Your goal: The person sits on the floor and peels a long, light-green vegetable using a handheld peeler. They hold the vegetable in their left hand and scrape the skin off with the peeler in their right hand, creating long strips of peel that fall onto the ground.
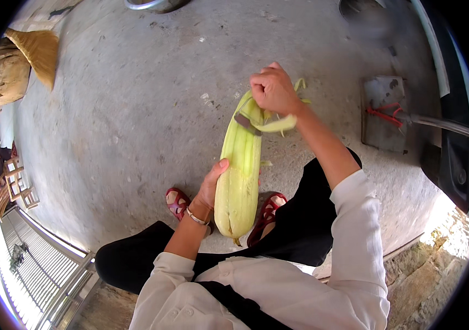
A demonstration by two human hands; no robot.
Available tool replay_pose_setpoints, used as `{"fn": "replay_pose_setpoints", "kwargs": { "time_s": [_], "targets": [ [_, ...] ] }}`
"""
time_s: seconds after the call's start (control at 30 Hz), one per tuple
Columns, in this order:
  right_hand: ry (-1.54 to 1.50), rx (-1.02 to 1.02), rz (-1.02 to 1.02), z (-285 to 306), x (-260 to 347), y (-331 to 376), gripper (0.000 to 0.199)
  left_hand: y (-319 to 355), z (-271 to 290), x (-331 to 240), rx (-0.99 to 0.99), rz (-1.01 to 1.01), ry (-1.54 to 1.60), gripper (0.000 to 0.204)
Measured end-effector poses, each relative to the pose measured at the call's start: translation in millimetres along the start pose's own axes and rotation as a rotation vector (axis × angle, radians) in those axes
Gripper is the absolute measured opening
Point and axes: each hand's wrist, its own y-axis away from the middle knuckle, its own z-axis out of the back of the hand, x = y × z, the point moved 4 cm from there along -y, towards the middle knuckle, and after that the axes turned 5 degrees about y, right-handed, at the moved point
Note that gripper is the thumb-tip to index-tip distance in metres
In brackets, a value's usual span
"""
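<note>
Off-white shirt (278, 278), small pale buttons (189, 312) on front; sleeves (355, 220) ending on forearms. Black strap (237, 301) slanting across shirt. Black trousers (130, 258). Red sandals (177, 197), cut-out uppers. Pale bangle (196, 218), left side

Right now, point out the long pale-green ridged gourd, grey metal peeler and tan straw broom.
Long pale-green ridged gourd (241, 165): head view, mid-body.
Grey metal peeler (247, 124): head view, flat grey head.
Tan straw broom (40, 52): head view, flared bristles.

Gourd (238, 192), in left hand (210, 181): ridged; matt below grip, glossier above. Peeler (247, 124), in right hand (273, 89): metal-looking. Floor (124, 137), beneath grip: rough, matt concrete. Pole (443, 124), right of grip: smooth, glossy metal.
</note>
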Motion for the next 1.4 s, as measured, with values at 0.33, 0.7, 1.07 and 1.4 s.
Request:
{"fn": "replay_pose_setpoints", "kwargs": {
  "time_s": [0.33, 0.7, 1.07, 1.4],
  "targets": [
    [0.175, -0.042, -0.353, 6.7, -116.8, 26.8, 0.012, 6.4, 1.4, 6.5, 0.097, 0.047, -0.073, 0.082],
    [-0.057, -0.122, -0.063, 22.1, -10.0, -7.8, 0.014, -0.2, 12.6, -7.5, -0.035, -0.087, -0.112, 0.079],
    [-0.002, -0.029, 0.104, 8.8, 30.6, -6.2, 0.020, 0.4, 22.6, -7.2, -0.086, -0.093, -0.108, 0.076],
    [0.377, -0.037, -0.432, 32.4, -106.3, 24.4, 0.011, 3.5, 13.0, 0.2, 0.020, -0.037, -0.085, 0.072]
  ]
}}
